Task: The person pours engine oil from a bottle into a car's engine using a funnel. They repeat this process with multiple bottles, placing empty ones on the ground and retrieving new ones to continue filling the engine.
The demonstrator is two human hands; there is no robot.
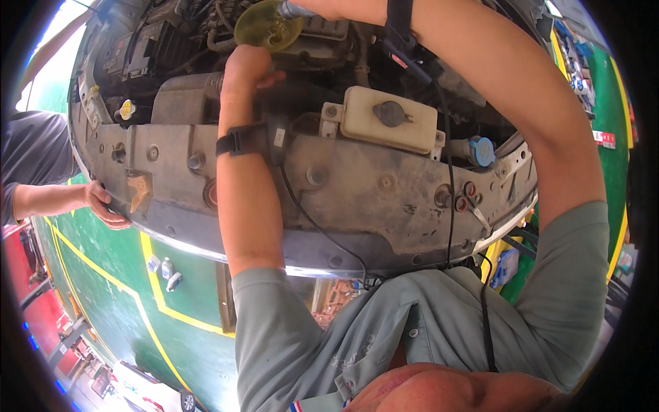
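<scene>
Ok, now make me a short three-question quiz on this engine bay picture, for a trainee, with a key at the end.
1. Multiple choice: what colour is the funnel beside the person's left hand?
a) red
b) yellow
c) blue

2. True or false: the scissors lie inside the funnel.

3. Short answer: where is the co-worker's hand?

Key:
1. b, yellow.
2. False; they lie on the front panel, to the right of the cream tank in the picture.
3. At the front edge of the car, on the picture's left.
</scene>
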